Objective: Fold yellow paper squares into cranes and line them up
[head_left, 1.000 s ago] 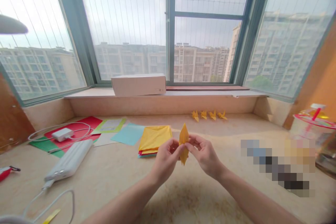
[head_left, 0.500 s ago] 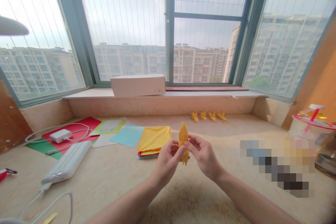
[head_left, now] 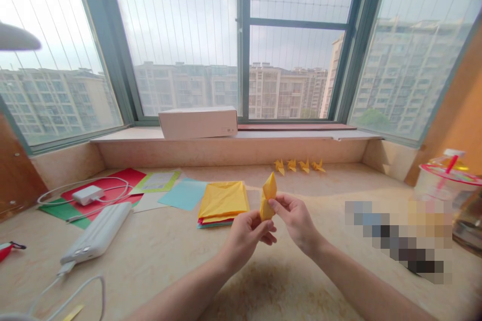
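Between my two hands a folded piece of yellow origami paper is held upright above the counter, its pointed tip up and leaning slightly right. My left hand pinches its lower end, which the fingers partly hide. My right hand grips its right edge at mid-height between thumb and fingers. Just behind and left of my left hand lies a stack of yellow paper, with red and blue sheets under it. Several small yellow paper cranes stand in a row by the back wall.
Coloured sheets, a white charger with its cable and a white power bank lie at left. A white box sits on the window ledge. At right stand a cup with a red straw and a blurred-out object.
The folded yellow paper has tilted and its tip has shifted right. My left hand has moved a little down and right, to its lower end.
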`<act>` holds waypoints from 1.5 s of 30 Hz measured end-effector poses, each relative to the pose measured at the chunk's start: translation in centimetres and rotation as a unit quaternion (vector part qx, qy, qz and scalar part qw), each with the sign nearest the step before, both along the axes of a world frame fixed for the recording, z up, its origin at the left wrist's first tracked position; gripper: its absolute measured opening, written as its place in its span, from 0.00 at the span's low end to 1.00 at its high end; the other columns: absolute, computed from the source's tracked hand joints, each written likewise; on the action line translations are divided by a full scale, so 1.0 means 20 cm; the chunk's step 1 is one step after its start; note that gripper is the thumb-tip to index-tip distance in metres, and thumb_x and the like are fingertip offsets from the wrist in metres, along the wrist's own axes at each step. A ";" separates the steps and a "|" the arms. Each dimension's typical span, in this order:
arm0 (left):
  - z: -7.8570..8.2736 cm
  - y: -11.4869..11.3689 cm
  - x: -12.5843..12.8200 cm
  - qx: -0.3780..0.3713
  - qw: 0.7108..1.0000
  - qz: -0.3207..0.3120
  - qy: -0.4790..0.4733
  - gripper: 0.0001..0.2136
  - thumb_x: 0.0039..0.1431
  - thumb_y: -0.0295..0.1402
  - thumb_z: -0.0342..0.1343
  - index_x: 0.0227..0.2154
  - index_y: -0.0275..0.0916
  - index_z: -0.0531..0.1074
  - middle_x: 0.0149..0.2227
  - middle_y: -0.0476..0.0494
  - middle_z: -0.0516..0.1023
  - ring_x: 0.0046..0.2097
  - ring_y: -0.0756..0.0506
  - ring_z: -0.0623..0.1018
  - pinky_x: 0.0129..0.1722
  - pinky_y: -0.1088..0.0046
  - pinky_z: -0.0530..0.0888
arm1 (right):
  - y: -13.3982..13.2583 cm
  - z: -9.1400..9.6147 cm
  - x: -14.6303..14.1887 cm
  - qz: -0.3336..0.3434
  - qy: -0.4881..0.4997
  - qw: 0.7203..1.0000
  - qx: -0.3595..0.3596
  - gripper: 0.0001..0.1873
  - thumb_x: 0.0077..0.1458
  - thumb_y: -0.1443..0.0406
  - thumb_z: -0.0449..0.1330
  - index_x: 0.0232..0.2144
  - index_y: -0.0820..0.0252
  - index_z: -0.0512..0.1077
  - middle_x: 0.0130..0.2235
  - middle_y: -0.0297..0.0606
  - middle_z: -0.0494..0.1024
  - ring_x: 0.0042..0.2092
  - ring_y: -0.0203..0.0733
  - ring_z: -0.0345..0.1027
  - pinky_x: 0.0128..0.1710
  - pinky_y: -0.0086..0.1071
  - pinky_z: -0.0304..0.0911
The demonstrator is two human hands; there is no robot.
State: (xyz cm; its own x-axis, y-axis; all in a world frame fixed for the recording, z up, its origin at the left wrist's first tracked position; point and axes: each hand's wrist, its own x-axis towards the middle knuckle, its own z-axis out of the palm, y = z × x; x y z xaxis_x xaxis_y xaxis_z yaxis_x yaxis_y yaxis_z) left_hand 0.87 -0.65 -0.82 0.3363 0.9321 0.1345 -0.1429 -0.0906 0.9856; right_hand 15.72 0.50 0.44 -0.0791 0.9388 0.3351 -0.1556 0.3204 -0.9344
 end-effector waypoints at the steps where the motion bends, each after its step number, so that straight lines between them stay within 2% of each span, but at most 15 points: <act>1: -0.01 0.00 0.00 -0.003 1.000 -0.008 0.001 0.18 0.51 0.45 0.64 0.29 0.33 0.72 0.28 0.42 0.79 0.26 0.47 0.79 0.28 0.72 0.76 | 0.00 0.00 0.00 -0.007 0.003 1.000 0.001 0.18 0.50 0.51 0.67 0.30 0.62 0.78 0.27 0.38 0.79 0.29 0.39 0.70 0.31 0.31 0.65; 5: -0.03 0.01 -0.01 0.012 1.000 -0.010 0.017 0.20 0.53 0.49 0.62 0.29 0.33 0.72 0.26 0.42 0.79 0.26 0.46 0.80 0.28 0.71 0.77 | 0.01 -0.01 0.00 -0.012 0.004 1.000 0.019 0.17 0.51 0.52 0.67 0.30 0.61 0.78 0.29 0.38 0.81 0.31 0.40 0.71 0.34 0.32 0.66; 8: -0.04 0.03 -0.03 0.033 0.999 0.003 0.043 0.20 0.55 0.50 0.60 0.32 0.34 0.72 0.30 0.40 0.80 0.28 0.46 0.81 0.29 0.71 0.77 | 0.02 -0.03 0.01 -0.042 -0.027 0.997 0.054 0.15 0.54 0.53 0.65 0.33 0.60 0.79 0.31 0.39 0.81 0.31 0.40 0.71 0.33 0.33 0.66; 11: -0.03 0.03 -0.05 0.052 0.995 0.050 0.068 0.22 0.57 0.50 0.59 0.45 0.36 0.69 0.32 0.42 0.80 0.28 0.46 0.81 0.29 0.72 0.77 | 0.02 -0.04 0.05 -0.106 -0.085 0.984 0.117 0.14 0.57 0.55 0.63 0.37 0.58 0.80 0.32 0.39 0.81 0.32 0.41 0.69 0.34 0.34 0.65; 13: -0.01 0.03 -0.06 0.052 0.994 0.063 0.067 0.28 0.57 0.49 0.59 0.55 0.37 0.63 0.31 0.44 0.79 0.25 0.47 0.80 0.27 0.72 0.76 | 0.02 -0.04 0.08 -0.125 -0.128 0.969 0.168 0.12 0.58 0.57 0.62 0.38 0.56 0.81 0.34 0.40 0.81 0.33 0.41 0.70 0.35 0.35 0.66; 16: 0.04 0.01 -0.08 0.043 0.999 0.005 0.006 0.35 0.58 0.47 0.60 0.63 0.42 0.53 0.35 0.44 0.79 0.27 0.47 0.81 0.30 0.70 0.77 | 0.01 -0.03 0.10 -0.098 -0.164 0.955 0.228 0.09 0.59 0.59 0.62 0.38 0.53 0.81 0.39 0.41 0.82 0.39 0.45 0.74 0.42 0.38 0.69; 18: 0.07 0.00 -0.08 0.063 0.997 -0.022 -0.030 0.32 0.57 0.45 0.61 0.61 0.42 0.57 0.39 0.42 0.79 0.32 0.46 0.82 0.34 0.69 0.78 | 0.01 -0.03 0.10 -0.070 -0.176 0.949 0.252 0.09 0.59 0.60 0.62 0.40 0.50 0.81 0.43 0.41 0.81 0.45 0.47 0.74 0.48 0.41 0.69; 21: 0.08 0.01 -0.08 0.105 0.994 -0.013 -0.041 0.20 0.57 0.41 0.62 0.50 0.39 0.70 0.42 0.40 0.79 0.39 0.45 0.81 0.39 0.70 0.77 | 0.01 -0.04 0.10 -0.047 -0.193 0.944 0.263 0.11 0.59 0.61 0.62 0.44 0.48 0.80 0.48 0.41 0.80 0.50 0.47 0.73 0.52 0.42 0.68; 23: 0.07 0.02 -0.08 0.120 0.992 -0.006 -0.041 0.16 0.56 0.39 0.64 0.45 0.39 0.73 0.43 0.41 0.79 0.41 0.45 0.80 0.40 0.70 0.77 | 0.02 -0.04 0.11 -0.041 -0.197 0.943 0.266 0.13 0.60 0.61 0.62 0.47 0.47 0.79 0.49 0.41 0.79 0.51 0.47 0.73 0.53 0.43 0.67; 27: 0.04 0.04 -0.08 0.132 0.990 -0.008 -0.055 0.15 0.54 0.37 0.65 0.42 0.38 0.74 0.40 0.42 0.80 0.42 0.45 0.79 0.42 0.70 0.76 | 0.02 -0.04 0.13 -0.041 -0.185 0.946 0.262 0.12 0.60 0.59 0.61 0.45 0.47 0.80 0.49 0.42 0.79 0.51 0.47 0.73 0.52 0.43 0.68; 34: 0.03 0.03 -0.08 0.139 0.990 0.026 -0.016 0.14 0.55 0.43 0.64 0.33 0.36 0.74 0.32 0.43 0.81 0.36 0.45 0.80 0.42 0.65 0.77 | 0.00 -0.02 0.12 -0.025 -0.159 0.960 0.231 0.09 0.58 0.57 0.64 0.35 0.51 0.83 0.45 0.44 0.77 0.46 0.46 0.73 0.47 0.41 0.70; 37: 0.03 0.03 -0.07 0.156 0.987 0.029 -0.017 0.13 0.59 0.43 0.60 0.32 0.36 0.74 0.34 0.43 0.80 0.38 0.44 0.79 0.41 0.65 0.79 | -0.01 -0.02 0.09 -0.015 -0.119 0.972 0.201 0.11 0.58 0.55 0.63 0.34 0.52 0.82 0.44 0.44 0.76 0.49 0.47 0.72 0.49 0.41 0.70; 41: 0.03 0.01 -0.04 0.166 0.985 0.049 -0.009 0.13 0.60 0.43 0.59 0.32 0.36 0.74 0.36 0.43 0.78 0.39 0.45 0.78 0.41 0.65 0.80 | 0.00 -0.03 0.06 -0.034 -0.081 0.980 0.180 0.11 0.55 0.54 0.66 0.33 0.53 0.82 0.43 0.43 0.76 0.53 0.48 0.69 0.53 0.43 0.67; 45: 0.02 0.00 -0.03 0.172 0.982 0.079 0.009 0.12 0.60 0.42 0.59 0.33 0.37 0.74 0.38 0.43 0.78 0.40 0.45 0.78 0.41 0.66 0.80 | 0.01 -0.05 0.04 -0.030 -0.045 0.988 0.145 0.11 0.53 0.55 0.68 0.32 0.56 0.79 0.44 0.42 0.76 0.47 0.45 0.72 0.51 0.42 0.69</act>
